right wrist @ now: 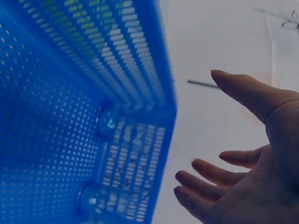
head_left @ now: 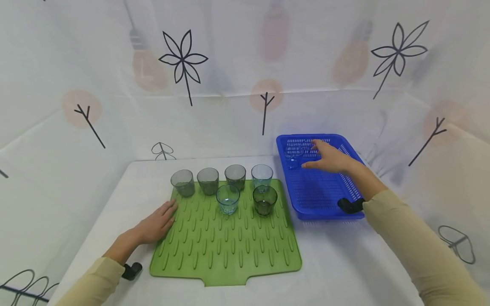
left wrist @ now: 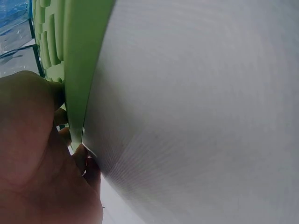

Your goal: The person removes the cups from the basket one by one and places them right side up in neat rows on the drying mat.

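Observation:
My right hand [head_left: 330, 158] hovers over the back of the blue basket [head_left: 311, 211], fingers spread and holding nothing. In the right wrist view, two clear glasses [right wrist: 110, 122] sit inside against the basket's end wall. My left hand [head_left: 155, 224] touches the left edge of the green drying mat [head_left: 226, 255], fingers extended along it. Several tumblers stand upright on the mat's back half. The back row has grey glasses [head_left: 208, 182] and, at its right end, a pale blue glass [head_left: 262, 176]. In front of them are a blue glass [head_left: 228, 199] and a dark grey glass [head_left: 264, 201].
The basket stands right of the mat, its slotted walls rising above the white-covered table [head_left: 325, 263]. A patterned white cloth [head_left: 222, 123] hangs behind and at both sides. A short tab [head_left: 225, 280] juts from the mat's front edge.

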Available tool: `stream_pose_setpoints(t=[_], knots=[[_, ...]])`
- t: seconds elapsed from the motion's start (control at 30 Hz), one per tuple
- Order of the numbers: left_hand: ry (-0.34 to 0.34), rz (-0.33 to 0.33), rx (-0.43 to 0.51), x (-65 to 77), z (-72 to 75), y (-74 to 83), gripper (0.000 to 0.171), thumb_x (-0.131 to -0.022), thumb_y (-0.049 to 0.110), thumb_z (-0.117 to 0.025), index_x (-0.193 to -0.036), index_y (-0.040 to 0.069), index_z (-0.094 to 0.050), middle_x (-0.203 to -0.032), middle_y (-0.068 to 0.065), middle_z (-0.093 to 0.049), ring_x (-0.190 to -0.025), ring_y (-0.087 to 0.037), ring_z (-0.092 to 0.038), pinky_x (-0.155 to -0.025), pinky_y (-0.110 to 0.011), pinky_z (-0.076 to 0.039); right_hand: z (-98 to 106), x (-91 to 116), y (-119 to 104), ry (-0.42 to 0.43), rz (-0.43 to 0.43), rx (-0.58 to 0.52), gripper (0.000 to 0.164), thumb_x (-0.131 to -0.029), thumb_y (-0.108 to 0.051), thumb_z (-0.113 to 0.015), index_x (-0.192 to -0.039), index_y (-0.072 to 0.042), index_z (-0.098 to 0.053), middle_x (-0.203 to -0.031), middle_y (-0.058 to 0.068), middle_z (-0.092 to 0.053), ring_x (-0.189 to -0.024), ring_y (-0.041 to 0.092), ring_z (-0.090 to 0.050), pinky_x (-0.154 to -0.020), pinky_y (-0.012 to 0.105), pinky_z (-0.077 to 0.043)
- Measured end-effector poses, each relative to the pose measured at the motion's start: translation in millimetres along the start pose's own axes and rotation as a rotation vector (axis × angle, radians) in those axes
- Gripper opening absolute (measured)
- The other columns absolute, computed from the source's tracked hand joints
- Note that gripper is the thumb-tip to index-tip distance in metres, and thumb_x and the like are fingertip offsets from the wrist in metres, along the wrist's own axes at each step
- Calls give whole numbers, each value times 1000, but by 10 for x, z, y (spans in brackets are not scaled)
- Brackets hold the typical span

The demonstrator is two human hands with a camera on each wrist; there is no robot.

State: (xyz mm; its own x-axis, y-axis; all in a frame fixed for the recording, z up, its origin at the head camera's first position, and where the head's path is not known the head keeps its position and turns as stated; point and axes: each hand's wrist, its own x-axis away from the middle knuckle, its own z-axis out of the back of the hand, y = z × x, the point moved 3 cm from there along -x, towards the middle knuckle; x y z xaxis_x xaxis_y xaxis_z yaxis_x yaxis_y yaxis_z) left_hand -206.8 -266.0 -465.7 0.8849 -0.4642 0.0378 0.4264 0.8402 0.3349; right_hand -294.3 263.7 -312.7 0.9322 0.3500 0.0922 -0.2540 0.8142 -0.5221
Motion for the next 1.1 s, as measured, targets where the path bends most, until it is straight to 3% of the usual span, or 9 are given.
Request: stream_pose_setpoints(t=[0.1,0.33,0.53,0.8,1.1], knots=[[-12,15,2,-6,3,6,53,-109,14,-45,-153,-12,-33,-162,-32,-25,-148,-53,-24,-119,-64,-27,21,-118,120,-15,-23,-23,104,-96,-39,-72,-157,14,-7,-155,40,-28,-143,57,-29,-114,72,-31],[9,-17,-15,0,0,3,52,-109,15,-44,-152,-13,-35,-160,-34,-27,-146,-55,-27,-117,-66,-29,-36,-351,307,-17,-99,-128,109,-96,-42,-71,-158,11,1,-159,39,-21,-146,57,-22,-117,70,-26],[-2,0,-8,-6,41,41,52,-109,14,-45,-152,-12,-35,-161,-33,-27,-147,-53,-26,-119,-64,-28,-154,-484,401,-4,-155,-210,115,-96,-41,-71,-158,9,12,-162,40,-6,-150,56,-9,-121,68,-18],[17,-17,10,9,-11,-23,52,-109,17,-44,-152,-12,-35,-160,-34,-27,-146,-55,-26,-117,-67,-28,-348,-644,574,5,-232,-278,114,-99,-39,-67,-155,11,17,-163,37,12,-152,53,5,-124,64,-7],[-12,2,-12,-18,-37,-61,53,-110,17,-40,-154,-11,-31,-163,-31,-24,-149,-51,-23,-121,-62,-25,-504,-782,606,17,-262,-318,112,-100,-36,-65,-154,10,21,-164,35,14,-152,52,6,-125,62,-6]])
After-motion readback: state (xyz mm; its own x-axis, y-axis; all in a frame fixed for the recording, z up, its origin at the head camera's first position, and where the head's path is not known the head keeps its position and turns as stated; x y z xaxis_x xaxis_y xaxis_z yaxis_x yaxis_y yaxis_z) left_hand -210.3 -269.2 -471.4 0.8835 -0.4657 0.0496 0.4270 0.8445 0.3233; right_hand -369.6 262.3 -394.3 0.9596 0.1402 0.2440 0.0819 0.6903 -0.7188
